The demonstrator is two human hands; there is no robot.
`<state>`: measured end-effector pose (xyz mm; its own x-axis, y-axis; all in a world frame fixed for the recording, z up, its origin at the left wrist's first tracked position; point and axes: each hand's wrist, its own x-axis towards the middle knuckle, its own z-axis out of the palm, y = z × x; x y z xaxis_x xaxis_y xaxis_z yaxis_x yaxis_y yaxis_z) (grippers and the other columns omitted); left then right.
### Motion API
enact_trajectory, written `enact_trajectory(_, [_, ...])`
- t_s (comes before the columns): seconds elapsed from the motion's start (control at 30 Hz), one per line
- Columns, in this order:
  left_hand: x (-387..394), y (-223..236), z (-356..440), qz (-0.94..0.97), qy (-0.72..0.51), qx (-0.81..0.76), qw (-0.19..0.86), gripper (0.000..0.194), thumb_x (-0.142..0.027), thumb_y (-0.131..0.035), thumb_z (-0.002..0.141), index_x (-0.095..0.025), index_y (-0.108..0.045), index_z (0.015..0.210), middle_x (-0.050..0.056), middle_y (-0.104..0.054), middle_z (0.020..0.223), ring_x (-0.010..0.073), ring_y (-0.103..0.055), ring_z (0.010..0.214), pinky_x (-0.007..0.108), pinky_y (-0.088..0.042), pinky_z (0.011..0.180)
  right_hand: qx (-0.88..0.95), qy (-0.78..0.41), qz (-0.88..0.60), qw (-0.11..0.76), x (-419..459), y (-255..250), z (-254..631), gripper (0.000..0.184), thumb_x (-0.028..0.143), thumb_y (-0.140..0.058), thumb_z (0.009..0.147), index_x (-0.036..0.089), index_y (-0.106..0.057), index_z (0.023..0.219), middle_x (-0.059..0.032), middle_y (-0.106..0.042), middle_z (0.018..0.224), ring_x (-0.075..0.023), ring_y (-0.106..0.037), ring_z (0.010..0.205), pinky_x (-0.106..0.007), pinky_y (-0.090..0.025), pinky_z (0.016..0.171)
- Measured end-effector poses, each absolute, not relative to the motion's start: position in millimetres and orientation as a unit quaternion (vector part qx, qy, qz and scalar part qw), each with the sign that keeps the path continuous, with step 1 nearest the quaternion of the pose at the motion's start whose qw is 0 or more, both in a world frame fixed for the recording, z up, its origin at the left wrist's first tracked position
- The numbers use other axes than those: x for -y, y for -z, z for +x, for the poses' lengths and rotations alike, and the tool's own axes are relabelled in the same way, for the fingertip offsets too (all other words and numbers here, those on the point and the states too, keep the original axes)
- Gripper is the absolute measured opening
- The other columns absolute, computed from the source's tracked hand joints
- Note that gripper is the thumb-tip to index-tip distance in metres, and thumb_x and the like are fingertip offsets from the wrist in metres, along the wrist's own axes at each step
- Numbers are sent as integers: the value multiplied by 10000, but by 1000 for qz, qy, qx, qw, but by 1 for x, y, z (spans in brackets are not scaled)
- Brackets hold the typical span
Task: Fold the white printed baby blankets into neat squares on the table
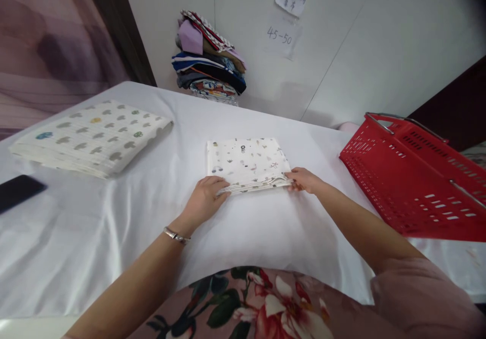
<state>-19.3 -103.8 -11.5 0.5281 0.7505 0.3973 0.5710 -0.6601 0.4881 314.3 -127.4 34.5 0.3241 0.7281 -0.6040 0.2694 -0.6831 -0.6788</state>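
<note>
A folded white cloth [246, 161] with small scattered prints lies flat on the white-covered table in front of me. My left hand [207, 197] grips its near left corner, thumb and fingers closed on the layered edge. At the near right corner, my right hand [304, 180] pinches the same cloth, with some fingertips beneath the edge. Several fabric layers show along the near side between my hands. Over to the left rests a larger folded cloth [94, 134] with grey, green, yellow and blue mushroom-like prints, apart from both hands.
A red plastic basket [417, 177] with metal handles stands at the right. A dark phone-like slab [18, 192] lies at the left edge. Behind the table rises a stack of folded fabrics [208, 60] against the wall. The white tablecloth [152, 237] has loose wrinkles.
</note>
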Motion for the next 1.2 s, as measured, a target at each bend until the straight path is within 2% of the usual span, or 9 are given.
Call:
enact_trajectory(0.1, [104,12,-19,859,-302,-385,150,219,-282,-570,829,-196,-660,1009,71,-638,1046,226,-562,989,434,-443,921,335,-491,-770,233,125,-40,319,233,293,-653,821,169,-496,940,5,-631,625,-106,-591,429,-167,-373,338])
enact_trajectory(0.3, [104,12,-20,860,-302,-382,153,217,-278,-572,832,-196,-657,1014,66,-639,1042,220,-563,981,427,-444,915,352,-481,-777,204,126,-51,323,312,367,-666,805,177,-498,987,-4,-637,604,-106,-570,398,-170,-366,343])
enact_trajectory(0.5, [105,11,-19,860,-303,-381,151,217,-277,-570,833,-196,-655,1015,65,-635,1040,217,-563,974,423,-446,909,372,-455,-786,193,127,-57,320,237,353,-640,824,186,-507,927,-5,-629,551,-99,-545,382,-162,-348,342])
enact_trajectory(0.7, [105,11,-19,859,-309,-378,151,220,-278,-561,834,-200,-654,1017,68,-639,1039,221,-564,977,430,-449,905,414,-416,-739,330,117,-63,317,210,311,-669,801,199,-492,807,26,-602,560,-90,-574,453,-142,-337,352])
enact_trajectory(0.93, [105,11,-19,860,-309,-376,154,222,-284,-555,834,-201,-659,1011,73,-642,1036,228,-570,975,443,-450,908,371,-480,-766,212,127,-27,328,266,365,-664,806,179,-475,828,-23,-638,583,-120,-590,457,-199,-464,407])
enact_trajectory(1.2, [104,13,-19,864,-300,-378,147,223,-270,-566,829,-195,-656,1018,76,-637,1045,227,-567,981,441,-449,910,384,-464,-779,172,128,-29,327,310,441,-639,812,182,-473,844,-2,-616,564,-128,-596,444,-205,-464,396])
